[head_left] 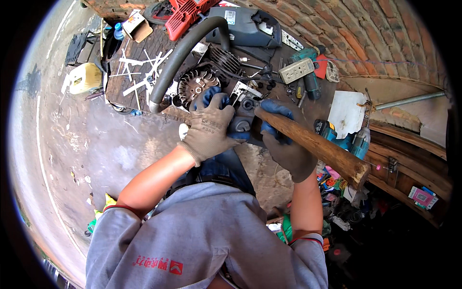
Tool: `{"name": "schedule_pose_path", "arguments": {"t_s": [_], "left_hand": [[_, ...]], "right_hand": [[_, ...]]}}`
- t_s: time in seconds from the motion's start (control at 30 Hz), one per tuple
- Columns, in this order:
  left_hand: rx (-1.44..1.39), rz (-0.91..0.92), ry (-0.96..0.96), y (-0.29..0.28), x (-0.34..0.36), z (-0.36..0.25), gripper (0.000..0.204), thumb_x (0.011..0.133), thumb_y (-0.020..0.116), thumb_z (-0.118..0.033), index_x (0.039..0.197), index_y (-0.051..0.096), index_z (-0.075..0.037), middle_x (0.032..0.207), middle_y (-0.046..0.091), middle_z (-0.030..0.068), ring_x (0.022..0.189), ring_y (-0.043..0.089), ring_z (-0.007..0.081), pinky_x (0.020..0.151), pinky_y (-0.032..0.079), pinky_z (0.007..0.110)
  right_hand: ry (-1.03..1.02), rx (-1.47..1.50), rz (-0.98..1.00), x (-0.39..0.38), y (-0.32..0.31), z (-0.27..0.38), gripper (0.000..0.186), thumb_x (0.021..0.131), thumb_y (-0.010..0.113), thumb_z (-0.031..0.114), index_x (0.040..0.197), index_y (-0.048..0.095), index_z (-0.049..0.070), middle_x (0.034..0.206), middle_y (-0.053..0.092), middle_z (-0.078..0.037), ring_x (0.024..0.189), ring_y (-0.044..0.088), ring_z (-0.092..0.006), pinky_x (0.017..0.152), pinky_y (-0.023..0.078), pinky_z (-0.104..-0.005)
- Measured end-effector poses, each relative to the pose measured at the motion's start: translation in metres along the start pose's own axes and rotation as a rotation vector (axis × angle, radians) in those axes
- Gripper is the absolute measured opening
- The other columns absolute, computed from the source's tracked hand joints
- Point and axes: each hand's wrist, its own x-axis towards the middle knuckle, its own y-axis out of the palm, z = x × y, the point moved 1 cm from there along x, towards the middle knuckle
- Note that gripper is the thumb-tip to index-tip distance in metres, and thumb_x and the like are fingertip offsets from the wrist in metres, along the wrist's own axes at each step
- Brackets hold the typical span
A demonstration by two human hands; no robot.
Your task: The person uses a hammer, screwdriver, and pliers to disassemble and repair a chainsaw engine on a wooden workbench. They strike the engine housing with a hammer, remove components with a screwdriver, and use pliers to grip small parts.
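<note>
My gloved left hand [209, 126] has curled fingers gripping a dark metal part [239, 124] beside a finned flywheel [195, 89]. My gloved right hand [288, 149] is wrapped round a thick wooden handle [327, 151], which slants from the metal part down toward the lower right. Whether the handle is joined to that part I cannot tell. Just above the hands sit a bright metal piece with round holes [243, 91] and a black engine cylinder with cooling fins [224, 62]. The left fingertips are partly hidden among these parts.
A wooden bench [120, 84] holds a grey hose [178, 53], white strips [134, 84], a red housing [183, 17], dark casing [245, 29], power strip [296, 71] and drill [313, 89]. Cordless tools [356, 142] sit right, near a brick wall [365, 33] and white board [344, 113].
</note>
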Motion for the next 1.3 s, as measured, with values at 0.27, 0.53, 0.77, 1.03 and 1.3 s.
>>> {"name": "schedule_pose_path", "arguments": {"t_s": [0.27, 0.53, 0.77, 1.03, 1.3], "left_hand": [[0.074, 0.066, -0.040, 0.002, 0.005, -0.004, 0.061, 0.063, 0.087, -0.052, 0.105, 0.070, -0.011, 0.134, 0.052, 0.0217, 0.128, 0.041, 0.0544, 0.104, 0.032, 0.067], [-0.106, -0.028, 0.057, 0.020, 0.005, 0.021, 0.054, 0.060, 0.086, -0.055, 0.097, 0.076, -0.017, 0.132, 0.054, 0.0128, 0.129, 0.040, 0.0490, 0.102, 0.033, 0.064], [-0.123, -0.038, 0.057, 0.021, 0.000, 0.023, 0.054, 0.059, 0.088, -0.055, 0.096, 0.077, -0.017, 0.134, 0.054, 0.0142, 0.130, 0.039, 0.0484, 0.106, 0.029, 0.065], [-0.194, 0.006, 0.055, 0.019, -0.002, 0.021, 0.053, 0.061, 0.088, -0.056, 0.094, 0.077, -0.016, 0.134, 0.053, 0.0154, 0.130, 0.040, 0.0471, 0.109, 0.026, 0.064], [-0.218, 0.002, 0.059, 0.021, -0.001, 0.023, 0.054, 0.061, 0.087, -0.057, 0.095, 0.076, -0.016, 0.133, 0.051, 0.0163, 0.129, 0.040, 0.0496, 0.106, 0.026, 0.067]], "right_hand": [[-0.081, -0.221, 0.172, -0.001, 0.000, 0.002, 0.046, 0.077, 0.071, -0.001, 0.123, 0.069, 0.004, 0.125, 0.066, -0.014, 0.114, 0.066, -0.0293, 0.095, 0.054, -0.0368], [-0.185, -0.342, 0.154, -0.040, 0.035, 0.002, 0.043, 0.087, 0.070, 0.015, 0.127, 0.064, 0.005, 0.137, 0.055, -0.018, 0.118, 0.060, -0.0394, 0.095, 0.052, -0.0468], [-0.129, -0.214, 0.006, -0.040, 0.029, 0.013, 0.051, 0.078, 0.074, 0.002, 0.128, 0.064, 0.006, 0.133, 0.060, -0.016, 0.119, 0.062, -0.0362, 0.098, 0.053, -0.0443], [-0.074, -0.049, -0.164, -0.033, 0.011, 0.010, 0.041, 0.081, 0.069, -0.008, 0.120, 0.063, 0.001, 0.121, 0.070, -0.017, 0.112, 0.070, -0.0284, 0.096, 0.055, -0.0362], [-0.028, -0.070, -0.056, -0.021, 0.016, 0.009, 0.050, 0.071, 0.076, 0.004, 0.120, 0.067, 0.006, 0.120, 0.065, -0.014, 0.112, 0.065, -0.0354, 0.097, 0.054, -0.0432]]}}
